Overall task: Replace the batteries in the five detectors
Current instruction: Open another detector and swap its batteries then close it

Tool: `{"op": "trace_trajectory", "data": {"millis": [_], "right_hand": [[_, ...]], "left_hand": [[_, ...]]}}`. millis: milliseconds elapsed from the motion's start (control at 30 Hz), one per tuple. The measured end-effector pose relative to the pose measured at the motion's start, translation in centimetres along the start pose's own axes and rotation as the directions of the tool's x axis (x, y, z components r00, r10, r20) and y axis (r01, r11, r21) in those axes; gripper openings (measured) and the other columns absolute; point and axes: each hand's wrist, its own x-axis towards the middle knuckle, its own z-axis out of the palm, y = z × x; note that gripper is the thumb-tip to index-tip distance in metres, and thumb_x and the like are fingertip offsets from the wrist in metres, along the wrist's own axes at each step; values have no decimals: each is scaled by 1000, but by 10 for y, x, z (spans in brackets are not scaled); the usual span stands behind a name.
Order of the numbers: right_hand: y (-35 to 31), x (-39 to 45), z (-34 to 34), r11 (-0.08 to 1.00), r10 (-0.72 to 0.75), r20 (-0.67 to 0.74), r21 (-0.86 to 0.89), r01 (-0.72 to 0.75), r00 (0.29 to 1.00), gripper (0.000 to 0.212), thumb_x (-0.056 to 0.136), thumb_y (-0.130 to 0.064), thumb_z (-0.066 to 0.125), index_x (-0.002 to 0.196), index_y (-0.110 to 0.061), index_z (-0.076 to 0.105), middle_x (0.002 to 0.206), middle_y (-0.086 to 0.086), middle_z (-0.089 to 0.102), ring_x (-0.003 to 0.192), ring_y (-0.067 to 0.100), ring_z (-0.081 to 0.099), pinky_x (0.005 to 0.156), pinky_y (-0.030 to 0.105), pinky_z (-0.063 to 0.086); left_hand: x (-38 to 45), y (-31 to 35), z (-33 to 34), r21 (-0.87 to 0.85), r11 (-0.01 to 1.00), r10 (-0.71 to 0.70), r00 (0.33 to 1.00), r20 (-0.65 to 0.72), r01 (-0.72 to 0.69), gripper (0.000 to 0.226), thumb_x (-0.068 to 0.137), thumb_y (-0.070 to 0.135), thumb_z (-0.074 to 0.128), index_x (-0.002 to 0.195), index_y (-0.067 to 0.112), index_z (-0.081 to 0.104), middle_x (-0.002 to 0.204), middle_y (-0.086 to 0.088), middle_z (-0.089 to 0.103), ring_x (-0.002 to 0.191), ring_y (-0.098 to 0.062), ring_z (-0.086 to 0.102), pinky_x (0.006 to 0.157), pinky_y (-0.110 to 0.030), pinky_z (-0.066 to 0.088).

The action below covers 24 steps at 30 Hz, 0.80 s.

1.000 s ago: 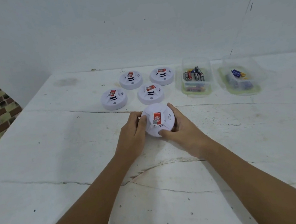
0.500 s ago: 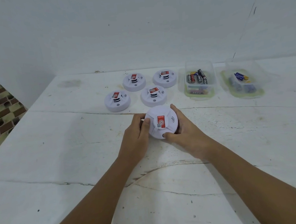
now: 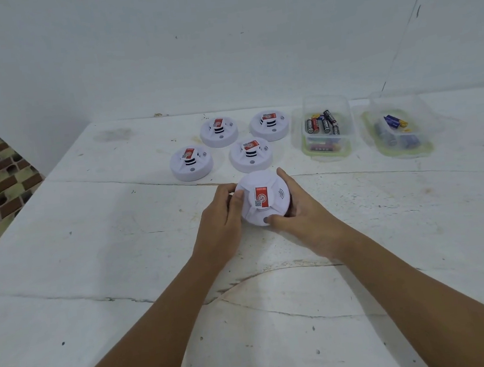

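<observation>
Both hands clamp the nearest detector (image 3: pixel 263 198) between them at the middle of the white table (image 3: pixel 92 242): my left hand (image 3: pixel 221 225) curls its fingers and thumb round the left rim, and my right hand (image 3: pixel 303 216) wraps the right rim with the thumb pressed on the front edge by the small grey button. It faces up, red label showing, just in front of the other four detectors (image 3: pixel 218 132), which lie in two rows. I judge the step is opening this unit, so I would hold the base firm with one hand and twist the cover with the other, keeping it low over the table. Both forearms reach straight forward, wrists bent slightly inward. Fresh cells probably wait in the battery tub (image 3: pixel 325 128) to the right; a second tub (image 3: pixel 398 129) sits beyond.
</observation>
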Motion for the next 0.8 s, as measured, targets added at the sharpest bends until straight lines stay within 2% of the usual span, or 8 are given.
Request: {"op": "trace_trajectory", "data": {"millis": [233, 300, 433, 633, 800], "right_hand": [[2, 1, -1, 999, -23, 4, -36, 23, 1000, 106, 85, -9, 73, 165, -39, 12, 146, -15, 59, 132, 13, 60, 111, 52, 50], [2, 2, -1, 999, -22, 16, -38, 22, 1000, 105, 85, -9, 74, 165, -37, 12, 147, -11, 59, 133, 17, 61, 112, 56, 49], [1, 1, 0, 999, -14, -1, -40, 14, 1000, 108, 82, -15, 75, 166, -37, 11, 147, -15, 58, 132, 12, 60, 112, 51, 49], [2, 1, 0, 998, -32, 1, -45, 32, 999, 104, 83, -9, 73, 165, -37, 15, 139, -19, 63, 130, 12, 61, 111, 49, 51], [2, 2, 0, 998, -37, 10, -51, 37, 999, 107, 83, -12, 74, 165, -38, 11, 150, -12, 56, 135, 14, 58, 112, 51, 49]], "left_hand": [[0, 1, 0, -4, 1000, 4, 1000, 11, -4, 30, 111, 39, 42, 124, 20, 61, 107, 12, 70, 95, -4, 67, 73, -11, 51], [0, 1, 0, -9, 1000, 6, 1000, 6, -6, 28, 111, 38, 42, 123, 20, 61, 105, 13, 70, 92, -2, 66, 72, -12, 51], [1, -1, 0, -7, 1000, 13, 1000, -2, -13, 26, 111, 37, 43, 121, 21, 61, 102, 13, 71, 89, 3, 65, 70, -13, 50], [1, -2, 0, 10, 1000, 14, 1000, -8, -14, 30, 111, 39, 42, 123, 20, 62, 107, 10, 72, 95, -4, 68, 73, -13, 53], [0, -3, 0, 23, 1000, 15, 1000, 3, -15, 31, 110, 42, 42, 124, 22, 60, 108, 11, 72, 97, -2, 68, 77, -24, 59]]}}
